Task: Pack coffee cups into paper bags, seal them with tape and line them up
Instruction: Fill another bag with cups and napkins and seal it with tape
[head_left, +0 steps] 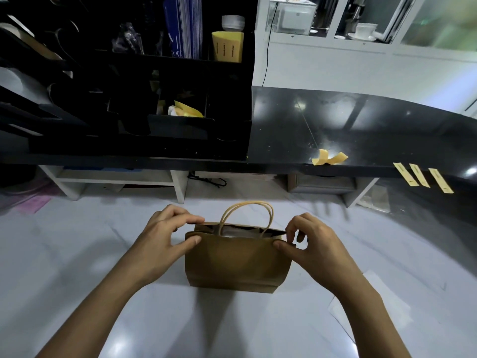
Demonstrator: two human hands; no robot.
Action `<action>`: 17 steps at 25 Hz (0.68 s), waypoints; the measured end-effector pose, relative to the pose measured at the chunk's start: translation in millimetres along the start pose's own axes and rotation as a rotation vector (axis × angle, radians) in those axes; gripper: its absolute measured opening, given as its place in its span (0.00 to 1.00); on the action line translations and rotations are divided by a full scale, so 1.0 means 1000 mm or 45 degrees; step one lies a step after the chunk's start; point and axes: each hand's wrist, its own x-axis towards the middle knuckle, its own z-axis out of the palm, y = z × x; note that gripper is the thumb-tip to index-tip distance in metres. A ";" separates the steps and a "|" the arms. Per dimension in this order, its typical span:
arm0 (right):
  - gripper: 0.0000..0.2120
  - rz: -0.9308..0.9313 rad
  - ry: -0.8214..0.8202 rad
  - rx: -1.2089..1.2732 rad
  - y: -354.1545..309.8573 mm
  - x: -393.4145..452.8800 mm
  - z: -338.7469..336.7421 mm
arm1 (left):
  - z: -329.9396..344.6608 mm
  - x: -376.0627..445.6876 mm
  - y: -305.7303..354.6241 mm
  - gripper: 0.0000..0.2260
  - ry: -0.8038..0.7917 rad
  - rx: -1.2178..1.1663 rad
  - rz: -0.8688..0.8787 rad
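Note:
A brown paper bag [236, 262] with looped handles stands upright on the pale grey counter [77, 254] in front of me. My left hand [167, 236] pinches the bag's top left corner between thumb and fingers. My right hand [308, 240] pinches the top right corner the same way. The mouth is slightly open and something dark and shiny shows inside; I cannot tell what it is. Three yellow tape strips [423, 178] hang from the edge of the black shelf [361, 130] at the right.
A crumpled piece of yellow tape [329, 158] lies on the black shelf. A black organiser [129, 99] with compartments, yellow labels and a stack of white cups fills the upper left. A white sheet [371, 303] lies on the counter at the right.

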 end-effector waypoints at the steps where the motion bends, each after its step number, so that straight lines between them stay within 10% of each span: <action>1: 0.14 0.004 0.008 0.003 0.002 0.002 -0.001 | 0.002 0.000 0.001 0.14 0.010 0.005 0.009; 12: 0.16 0.032 -0.035 0.414 0.021 0.026 -0.017 | 0.013 -0.001 0.008 0.08 0.112 0.030 -0.013; 17: 0.03 0.288 0.380 0.675 0.042 0.069 -0.024 | 0.017 -0.002 0.011 0.07 0.130 0.018 -0.083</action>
